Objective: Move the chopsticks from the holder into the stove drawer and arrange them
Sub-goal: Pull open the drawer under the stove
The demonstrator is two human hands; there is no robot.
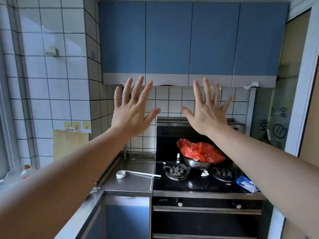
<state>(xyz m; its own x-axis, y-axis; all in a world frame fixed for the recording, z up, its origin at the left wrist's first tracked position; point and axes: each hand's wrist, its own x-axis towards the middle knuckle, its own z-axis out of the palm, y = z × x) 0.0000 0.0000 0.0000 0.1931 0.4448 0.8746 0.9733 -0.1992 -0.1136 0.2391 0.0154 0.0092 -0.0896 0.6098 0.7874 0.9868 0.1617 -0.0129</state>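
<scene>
1. Left hand (131,111): raised at arm's length in front of the tiled wall, back toward the camera, fingers straight and spread wide, grasping nothing. A ring (133,98) sits on one finger
2. Right hand (207,112): raised level with the left and well apart from it, back toward the camera, fingers fanned, thumb pointing inward, released and holding nothing
3. Both forearms reach forward from the lower corners, above the counter (131,185) and the stove (189,186)
4. Stove drawer (205,223): a dark front with a steel handle bar, below the knobs (180,204), closed, untouched by either hand
5. Chopsticks and holder: cannot be made out in this view
6. On the stove: a metal bowl (196,164) with a red plastic bag (200,150) on top, behind the burners
</scene>
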